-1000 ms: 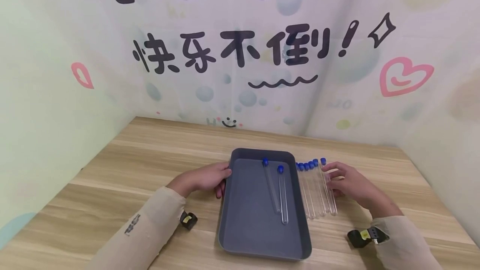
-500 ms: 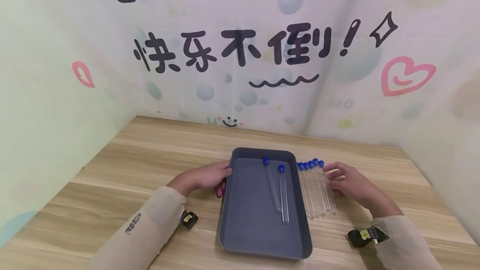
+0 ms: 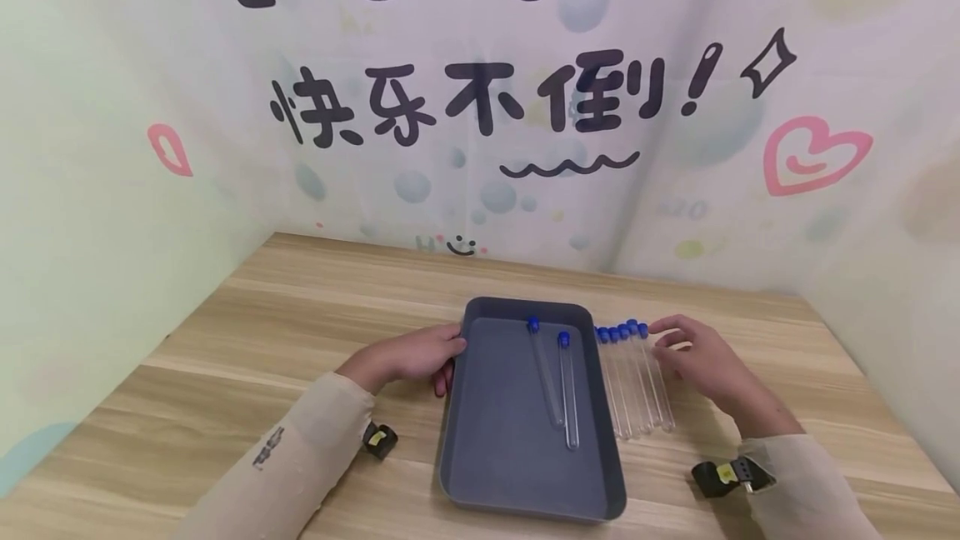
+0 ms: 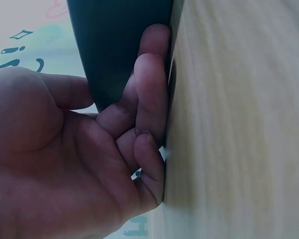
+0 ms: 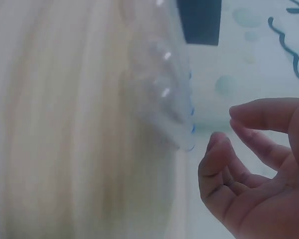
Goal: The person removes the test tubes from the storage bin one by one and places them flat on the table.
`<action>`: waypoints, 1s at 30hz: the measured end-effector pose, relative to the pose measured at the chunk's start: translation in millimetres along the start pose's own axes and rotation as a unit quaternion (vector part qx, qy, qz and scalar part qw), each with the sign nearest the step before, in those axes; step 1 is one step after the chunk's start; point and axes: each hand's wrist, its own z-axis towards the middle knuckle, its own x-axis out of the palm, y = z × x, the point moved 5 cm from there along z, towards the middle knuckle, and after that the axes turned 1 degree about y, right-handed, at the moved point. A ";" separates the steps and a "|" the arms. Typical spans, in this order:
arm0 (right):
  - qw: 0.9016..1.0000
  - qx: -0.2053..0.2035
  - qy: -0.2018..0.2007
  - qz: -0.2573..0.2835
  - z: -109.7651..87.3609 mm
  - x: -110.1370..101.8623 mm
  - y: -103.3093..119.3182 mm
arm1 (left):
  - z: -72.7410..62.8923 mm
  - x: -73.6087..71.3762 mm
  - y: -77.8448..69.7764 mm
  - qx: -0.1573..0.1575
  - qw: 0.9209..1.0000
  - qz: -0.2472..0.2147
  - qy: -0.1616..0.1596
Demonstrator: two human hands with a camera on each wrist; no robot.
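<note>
A dark grey tray (image 3: 502, 473) stands on the table. My left hand (image 3: 416, 355) grips its left side, thumb at the rim and curled fingers against the outer wall, as the left wrist view shows. Two clear test tubes with blue caps, one (image 3: 546, 377) left of the other (image 3: 568, 394), lie inside. Several more blue-capped test tubes (image 3: 636, 382) lie side by side on the table along the tray's right wall. My right hand (image 3: 697, 358) is just right of the row, fingers bent near the caps. In the right wrist view its fingers (image 5: 261, 113) pinch nothing.
The wood-grain table (image 3: 300, 323) reaches back to a printed cloth (image 3: 360, 207) with black lettering. Each wrist carries a black camera, one on the left (image 3: 379, 440) and one on the right (image 3: 716, 479).
The rightmost test tube has shifted left against the others in the row. My right hand has let go of it and drawn slightly away. The left hand keeps its grip on the tray.
</note>
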 end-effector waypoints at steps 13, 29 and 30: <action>0.997 -0.058 0.019 0.051 -0.1 20.7 57.0 | -2.1 2.4 -2.6 0.001 1.000 0.003 -0.001; 0.995 -0.077 0.046 0.051 7.0 34.5 97.2 | -1.7 0.7 1.5 -0.003 1.000 0.001 -0.007; 0.995 -0.079 0.047 0.050 7.6 35.5 98.9 | -1.8 0.8 1.2 -0.003 1.000 0.000 -0.007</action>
